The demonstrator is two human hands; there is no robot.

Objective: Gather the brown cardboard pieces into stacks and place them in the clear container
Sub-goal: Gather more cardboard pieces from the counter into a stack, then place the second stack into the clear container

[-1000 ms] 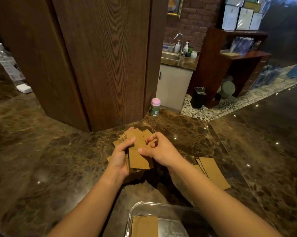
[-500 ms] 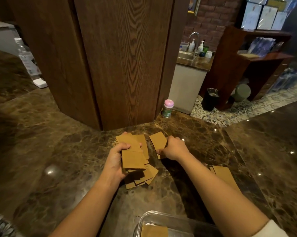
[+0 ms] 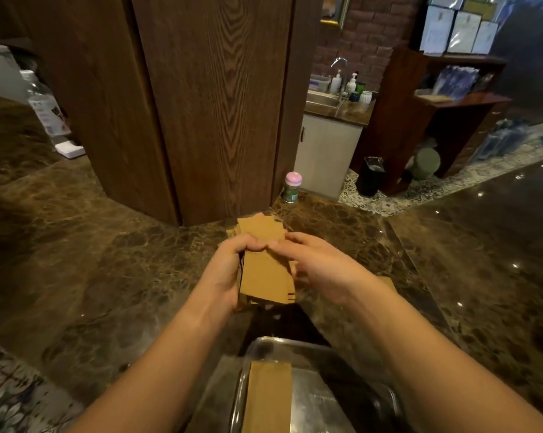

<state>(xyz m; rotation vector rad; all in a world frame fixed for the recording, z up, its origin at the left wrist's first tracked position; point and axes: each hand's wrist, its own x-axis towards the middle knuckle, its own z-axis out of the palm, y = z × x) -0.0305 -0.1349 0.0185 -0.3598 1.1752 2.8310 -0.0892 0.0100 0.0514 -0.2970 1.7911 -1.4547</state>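
A stack of brown cardboard pieces (image 3: 265, 276) is held over the marble counter, with more loose pieces fanned out beyond it (image 3: 257, 228). My left hand (image 3: 224, 270) grips the stack from its left side, thumb over the top. My right hand (image 3: 315, 267) pinches a piece onto the stack's top right edge. The clear container (image 3: 326, 357) sits at the near edge below my arms, and a stack of cardboard (image 3: 268, 398) lies inside it. A corner of another cardboard pile (image 3: 389, 281) peeks out behind my right forearm.
A wide wooden pillar (image 3: 207, 104) rises just behind the cardboard. A small pink-lidded jar (image 3: 292, 187) stands at its right foot. A plastic bottle (image 3: 46, 104) and a white block (image 3: 70, 150) sit far left. The counter (image 3: 92, 260) drops to a tiled floor on the right.
My right hand came back from the loose pieces on the counter and now meets my left hand at the stack, adding a piece to it. The camera tilted down slightly.
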